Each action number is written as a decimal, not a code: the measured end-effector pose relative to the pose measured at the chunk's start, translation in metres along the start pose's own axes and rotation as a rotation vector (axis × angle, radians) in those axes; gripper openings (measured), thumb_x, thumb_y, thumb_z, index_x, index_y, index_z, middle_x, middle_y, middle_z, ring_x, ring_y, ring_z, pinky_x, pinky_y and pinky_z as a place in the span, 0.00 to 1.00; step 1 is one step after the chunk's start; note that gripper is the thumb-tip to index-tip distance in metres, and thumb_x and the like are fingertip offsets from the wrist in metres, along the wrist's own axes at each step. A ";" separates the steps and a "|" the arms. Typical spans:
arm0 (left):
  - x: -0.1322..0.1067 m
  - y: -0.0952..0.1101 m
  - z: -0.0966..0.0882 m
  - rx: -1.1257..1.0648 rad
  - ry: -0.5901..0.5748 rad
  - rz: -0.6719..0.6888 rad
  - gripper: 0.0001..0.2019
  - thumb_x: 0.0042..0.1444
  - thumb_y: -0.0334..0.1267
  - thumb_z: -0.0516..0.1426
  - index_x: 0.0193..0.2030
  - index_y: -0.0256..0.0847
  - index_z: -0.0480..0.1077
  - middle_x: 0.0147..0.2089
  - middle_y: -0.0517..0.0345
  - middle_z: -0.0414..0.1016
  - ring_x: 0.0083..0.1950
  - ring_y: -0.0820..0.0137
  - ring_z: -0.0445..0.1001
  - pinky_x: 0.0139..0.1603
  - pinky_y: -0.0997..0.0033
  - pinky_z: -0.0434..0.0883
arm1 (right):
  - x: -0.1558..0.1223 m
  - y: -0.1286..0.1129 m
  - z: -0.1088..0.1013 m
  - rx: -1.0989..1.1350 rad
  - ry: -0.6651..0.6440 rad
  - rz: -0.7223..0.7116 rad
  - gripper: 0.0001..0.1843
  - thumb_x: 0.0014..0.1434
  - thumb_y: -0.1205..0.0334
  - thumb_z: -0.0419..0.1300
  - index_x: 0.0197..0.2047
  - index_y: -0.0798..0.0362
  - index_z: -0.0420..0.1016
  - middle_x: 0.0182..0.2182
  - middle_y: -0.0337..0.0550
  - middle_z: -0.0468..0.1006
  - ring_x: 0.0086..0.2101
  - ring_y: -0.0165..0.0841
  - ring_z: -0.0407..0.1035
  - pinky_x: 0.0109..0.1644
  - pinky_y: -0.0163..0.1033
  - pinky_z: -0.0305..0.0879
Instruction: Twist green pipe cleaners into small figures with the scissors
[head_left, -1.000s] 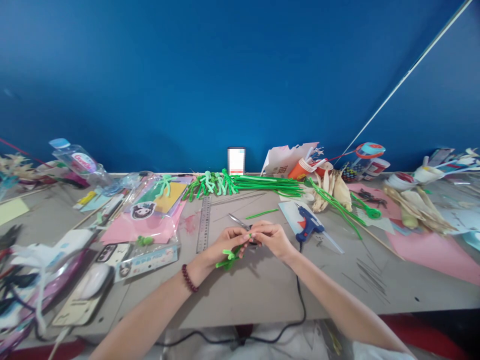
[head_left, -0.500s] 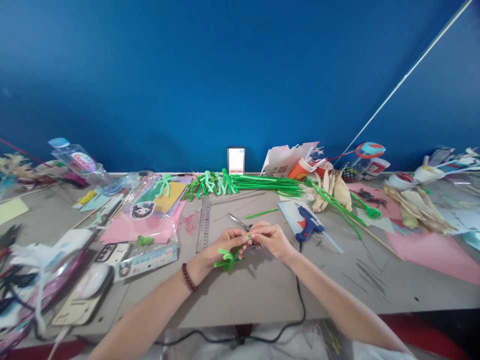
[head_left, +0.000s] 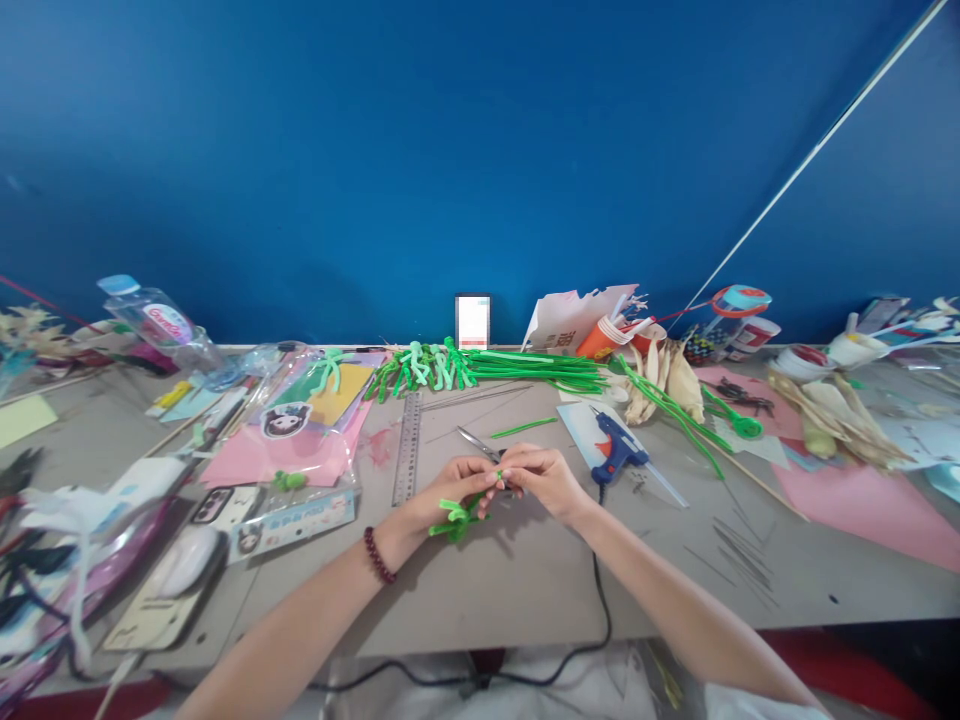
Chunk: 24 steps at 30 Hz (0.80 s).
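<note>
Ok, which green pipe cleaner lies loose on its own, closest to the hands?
The short straight green pipe cleaner just beyond the scissors; it lies alone on the table, apart from the bundle by the wall.

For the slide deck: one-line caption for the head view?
Left hand and right hand pinch a green pipe-cleaner piece over a cluttered craft table, beside a blue glue gun.

Can't really see where the green pipe cleaner piece is pinched, both sets of fingers cover that end. The scissors are half hidden behind the hands. The white card at the back of the counter is just a blur.
</note>
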<state>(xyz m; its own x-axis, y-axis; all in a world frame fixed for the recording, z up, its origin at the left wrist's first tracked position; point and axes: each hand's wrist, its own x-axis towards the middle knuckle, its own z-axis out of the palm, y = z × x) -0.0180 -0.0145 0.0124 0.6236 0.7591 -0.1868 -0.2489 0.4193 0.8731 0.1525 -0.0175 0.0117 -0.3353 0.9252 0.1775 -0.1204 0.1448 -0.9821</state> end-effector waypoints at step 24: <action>0.000 0.001 0.002 0.019 0.029 0.008 0.18 0.39 0.49 0.66 0.24 0.33 0.71 0.16 0.65 0.64 0.15 0.81 0.61 0.16 0.81 0.62 | 0.000 0.001 -0.001 -0.016 0.019 0.000 0.12 0.48 0.53 0.66 0.25 0.55 0.80 0.27 0.42 0.74 0.18 0.22 0.61 0.19 0.29 0.62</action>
<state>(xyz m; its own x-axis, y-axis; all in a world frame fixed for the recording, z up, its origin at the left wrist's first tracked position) -0.0169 -0.0155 0.0143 0.5999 0.7765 -0.1928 -0.2391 0.4040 0.8830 0.1533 -0.0171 0.0102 -0.3172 0.9319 0.1761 -0.1051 0.1500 -0.9831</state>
